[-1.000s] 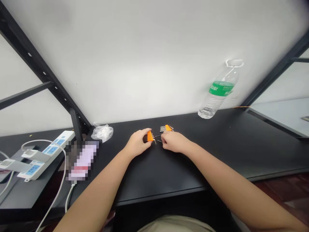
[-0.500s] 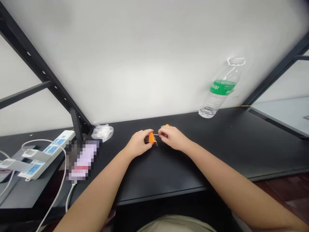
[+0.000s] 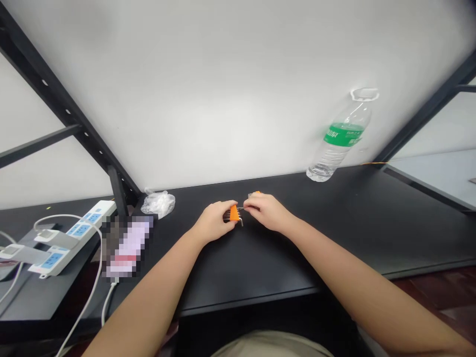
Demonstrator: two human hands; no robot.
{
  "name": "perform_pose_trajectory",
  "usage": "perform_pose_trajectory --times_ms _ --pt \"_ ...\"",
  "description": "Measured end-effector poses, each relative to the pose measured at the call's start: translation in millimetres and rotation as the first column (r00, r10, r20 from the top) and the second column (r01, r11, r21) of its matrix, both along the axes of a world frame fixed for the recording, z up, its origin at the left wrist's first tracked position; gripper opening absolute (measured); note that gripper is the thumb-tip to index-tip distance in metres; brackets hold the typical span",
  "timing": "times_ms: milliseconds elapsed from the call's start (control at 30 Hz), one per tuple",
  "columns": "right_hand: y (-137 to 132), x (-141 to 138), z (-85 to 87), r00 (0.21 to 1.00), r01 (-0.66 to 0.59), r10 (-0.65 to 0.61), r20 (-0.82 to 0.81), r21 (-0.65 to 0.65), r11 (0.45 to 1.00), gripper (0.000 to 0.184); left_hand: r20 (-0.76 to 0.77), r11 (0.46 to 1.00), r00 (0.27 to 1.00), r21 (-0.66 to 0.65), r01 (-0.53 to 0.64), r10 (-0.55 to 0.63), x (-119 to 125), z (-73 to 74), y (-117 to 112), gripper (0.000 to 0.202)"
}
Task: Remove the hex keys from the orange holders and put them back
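In our left hand we pinch an orange holder between thumb and fingers, above the middle of the black table; bent metal keys stick out of its right side. Just right of it, our right hand has its fingertips pressed together on a thin metal key that spans to the holder; we cannot tell how far in it sits. Beyond our right knuckles lies a second orange holder, partly hidden. Far right, we see a clear bottle leaning against the wall; far left, a crumpled plastic bag.
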State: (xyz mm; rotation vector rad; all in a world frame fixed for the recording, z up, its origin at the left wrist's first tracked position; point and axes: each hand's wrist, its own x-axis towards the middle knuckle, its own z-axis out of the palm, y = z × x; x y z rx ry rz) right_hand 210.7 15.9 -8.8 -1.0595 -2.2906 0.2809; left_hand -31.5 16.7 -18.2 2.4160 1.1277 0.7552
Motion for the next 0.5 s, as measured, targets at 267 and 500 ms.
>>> perform_pose_trajectory --times_ms 267,500 --pt "0.8 0.4 -0.3 1.000 0.004 -0.004 -0.019 0.003 1.000 0.020 0.001 1.000 1.000 -0.001 -0.005 0.005 -0.2 -0.1 -0.7 0.054" --pt "1.1 -0.1 -2.5 1.000 -0.010 0.010 -0.013 0.016 1.000 0.019 -0.008 1.000 1.000 0.004 0.009 -0.009 0.9 0.5 -1.6 0.053"
